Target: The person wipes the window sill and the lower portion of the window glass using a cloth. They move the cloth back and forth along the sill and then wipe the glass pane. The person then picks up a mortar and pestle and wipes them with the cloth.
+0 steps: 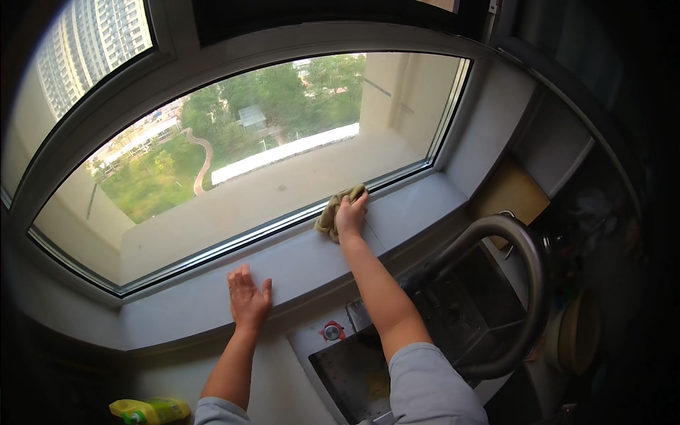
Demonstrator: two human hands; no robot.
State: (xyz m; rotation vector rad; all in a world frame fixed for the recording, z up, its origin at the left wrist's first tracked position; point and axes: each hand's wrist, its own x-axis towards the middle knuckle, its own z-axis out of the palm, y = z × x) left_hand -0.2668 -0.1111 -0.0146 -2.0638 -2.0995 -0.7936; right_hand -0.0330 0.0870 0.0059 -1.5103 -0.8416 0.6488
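Gripped in my right hand (351,215) is a crumpled olive-beige cloth (330,215), pressed against the lower window frame where it meets the sill. My left hand (248,300) rests palm down on the front part of the pale windowsill (297,265), fingers apart and nothing held. In front of me the wide window pane (265,138) looks down on trees, a winding path and an outer ledge.
A dark sink (356,377) lies below the sill, with a large curved faucet (536,276) arching over its right side. A round knob (332,332) sits at the sink's rim. A yellow bottle (151,410) lies at lower left; a wooden board (510,191) leans at right.
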